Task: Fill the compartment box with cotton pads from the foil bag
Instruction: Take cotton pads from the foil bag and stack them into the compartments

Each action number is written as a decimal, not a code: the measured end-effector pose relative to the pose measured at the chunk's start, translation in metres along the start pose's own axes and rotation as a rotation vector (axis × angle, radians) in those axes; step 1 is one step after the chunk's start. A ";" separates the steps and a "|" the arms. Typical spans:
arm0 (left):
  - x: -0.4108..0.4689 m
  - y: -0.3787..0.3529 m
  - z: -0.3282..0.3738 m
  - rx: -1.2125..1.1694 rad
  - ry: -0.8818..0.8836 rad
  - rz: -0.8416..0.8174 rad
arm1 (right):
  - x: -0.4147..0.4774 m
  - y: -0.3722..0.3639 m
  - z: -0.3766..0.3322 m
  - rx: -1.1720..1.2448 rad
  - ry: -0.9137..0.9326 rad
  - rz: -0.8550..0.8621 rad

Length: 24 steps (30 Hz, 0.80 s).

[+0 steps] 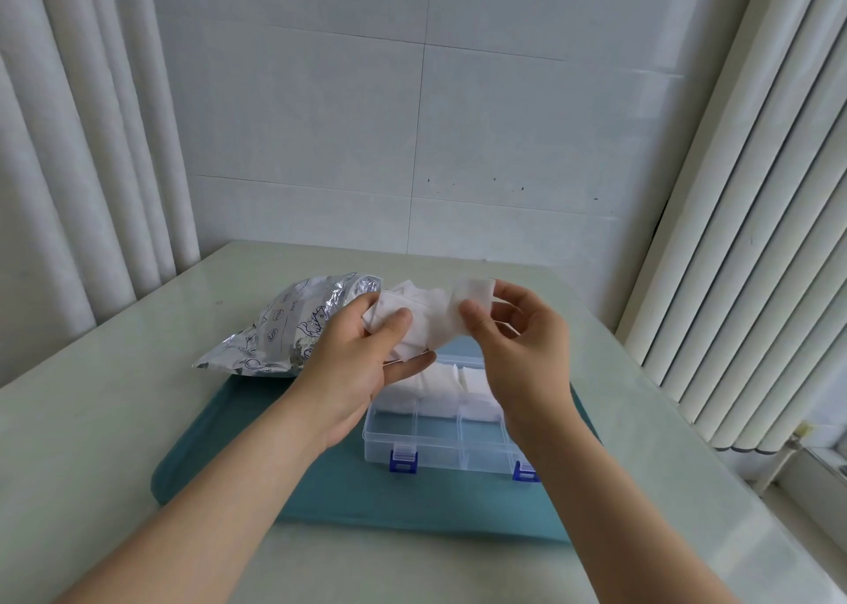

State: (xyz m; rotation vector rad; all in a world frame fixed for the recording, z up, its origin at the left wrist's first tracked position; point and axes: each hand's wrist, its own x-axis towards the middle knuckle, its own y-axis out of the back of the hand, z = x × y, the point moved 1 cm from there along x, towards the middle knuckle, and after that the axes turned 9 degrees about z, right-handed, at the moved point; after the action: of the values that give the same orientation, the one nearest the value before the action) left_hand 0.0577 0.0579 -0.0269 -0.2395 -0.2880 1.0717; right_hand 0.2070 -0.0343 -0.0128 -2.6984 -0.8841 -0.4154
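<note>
A bunch of cotton pads (426, 324) is held above the clear compartment box (435, 443). The left hand (362, 356) grips it, and the right hand (518, 337) pinches its edge between curled fingers. The box sits on a teal tray (321, 489), with the foil bag (284, 328) lying just left.

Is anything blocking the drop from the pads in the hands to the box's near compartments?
Nothing visible does. The white cotton pads, held by the left hand and pinched by the right hand, hang above the open clear plastic compartment box. Its near compartments look empty; the silver foil bag lies to its left.
</note>
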 end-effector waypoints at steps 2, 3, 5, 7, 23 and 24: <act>0.000 0.000 0.000 0.032 -0.025 0.012 | 0.004 0.004 0.001 0.035 -0.061 -0.006; 0.000 0.001 -0.001 0.050 -0.037 0.014 | 0.006 0.006 0.002 0.059 -0.089 -0.023; 0.000 0.002 -0.001 0.082 -0.055 0.021 | 0.009 0.009 0.003 0.087 -0.126 -0.065; 0.000 0.002 0.000 0.100 -0.069 0.026 | 0.010 0.012 0.002 0.080 -0.141 -0.125; -0.001 0.001 -0.002 0.195 -0.101 -0.073 | 0.005 0.007 0.001 -0.194 0.065 -0.134; -0.001 0.001 -0.002 0.189 -0.101 -0.069 | 0.006 0.007 0.002 -0.193 0.063 -0.130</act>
State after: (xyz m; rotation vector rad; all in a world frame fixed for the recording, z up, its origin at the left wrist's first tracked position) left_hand 0.0568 0.0578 -0.0292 -0.0063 -0.2814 1.0365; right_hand 0.2158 -0.0363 -0.0134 -2.7906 -1.0553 -0.6414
